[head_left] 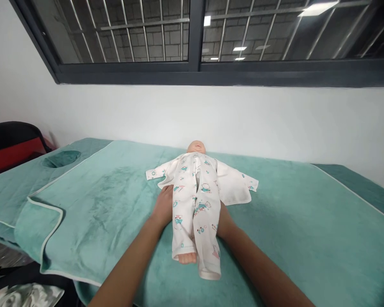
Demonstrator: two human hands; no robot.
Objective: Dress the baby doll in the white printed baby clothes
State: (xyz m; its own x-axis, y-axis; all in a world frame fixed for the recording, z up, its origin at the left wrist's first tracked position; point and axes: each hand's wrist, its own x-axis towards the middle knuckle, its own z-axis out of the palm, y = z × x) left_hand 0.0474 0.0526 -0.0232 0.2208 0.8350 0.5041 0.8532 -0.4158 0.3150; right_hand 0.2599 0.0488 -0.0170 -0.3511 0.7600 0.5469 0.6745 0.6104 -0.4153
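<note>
A baby doll (196, 147) lies on its back on a green padded bed, head toward the wall. White printed pants (182, 204) cover its legs, and toes show at one cuff while the other cuff hangs past the foot. Its white printed jacket (233, 181) is spread out, sleeves stretched to both sides. My left hand (165, 204) is at the doll's left-hand side in view, fingers tucked under the clothing. On the opposite side my right hand (223, 219) reaches beneath the pants and is mostly covered. The fingers of both hands are hidden.
The green bed cover (294, 221) spreads to both sides, with a face hole (62, 159) at the left. A red and black chair (14, 147) stands at the far left. White cloth (27, 295) lies at the lower left. A wall and barred window are behind.
</note>
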